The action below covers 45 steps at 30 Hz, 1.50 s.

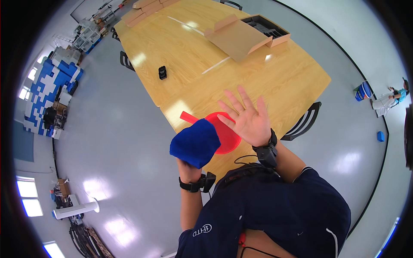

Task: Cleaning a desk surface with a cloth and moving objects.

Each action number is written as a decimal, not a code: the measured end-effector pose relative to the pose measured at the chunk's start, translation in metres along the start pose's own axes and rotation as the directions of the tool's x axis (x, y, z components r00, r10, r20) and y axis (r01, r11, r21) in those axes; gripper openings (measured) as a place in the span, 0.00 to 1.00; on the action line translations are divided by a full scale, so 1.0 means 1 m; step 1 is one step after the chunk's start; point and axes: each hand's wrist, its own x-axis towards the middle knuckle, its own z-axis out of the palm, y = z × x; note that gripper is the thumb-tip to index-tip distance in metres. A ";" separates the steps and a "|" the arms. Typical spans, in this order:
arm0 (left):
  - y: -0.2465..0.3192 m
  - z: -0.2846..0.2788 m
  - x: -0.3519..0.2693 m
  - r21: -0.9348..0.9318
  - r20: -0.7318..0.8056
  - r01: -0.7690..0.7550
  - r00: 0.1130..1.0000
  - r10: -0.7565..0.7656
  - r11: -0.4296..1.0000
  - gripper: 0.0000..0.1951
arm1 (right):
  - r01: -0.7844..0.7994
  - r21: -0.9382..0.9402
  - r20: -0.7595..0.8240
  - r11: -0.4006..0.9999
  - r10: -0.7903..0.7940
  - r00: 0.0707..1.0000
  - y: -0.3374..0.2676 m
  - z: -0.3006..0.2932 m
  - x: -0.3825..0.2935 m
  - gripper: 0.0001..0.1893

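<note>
My left hand [188, 171] is raised at the near left edge of the table, with a blue cloth [195, 143] over it; the cloth hides the fingers, which seem to hold it from below. My right hand [247, 124] is palm up with fingers spread and holds nothing. Between and beyond the hands, a red round shallow plastic dish [227, 137] lies on the wooden table [258, 75]. A red bar [188, 117] sticks out beyond the cloth; whether it joins the dish is hidden. Each wrist wears a black strapped device.
A small black object [162, 73] lies on the table's left part. Farther off is an open cardboard box [280, 39] with dark contents; more cardboard boxes [145, 11] stand at the far end. A black chair [305, 122] is at the right edge. A person [398, 95] is far right, near a blue bucket [363, 91].
</note>
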 end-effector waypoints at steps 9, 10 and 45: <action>0.001 0.027 0.009 0.265 0.060 -0.142 0.990 0.131 0.954 0.20 | 0.114 -0.140 -0.047 0.984 -0.121 0.991 0.003 -0.004 0.005 0.33; -0.002 0.030 0.008 0.210 0.020 -0.092 0.996 0.089 0.973 0.20 | 0.141 -0.190 -0.064 0.972 -0.155 0.986 0.005 -0.003 0.006 0.33; 0.032 -0.011 -0.060 0.974 0.159 -0.143 0.984 -0.084 0.176 0.29 | -0.405 -0.223 -0.165 0.887 0.375 0.912 0.135 -0.062 -0.053 0.29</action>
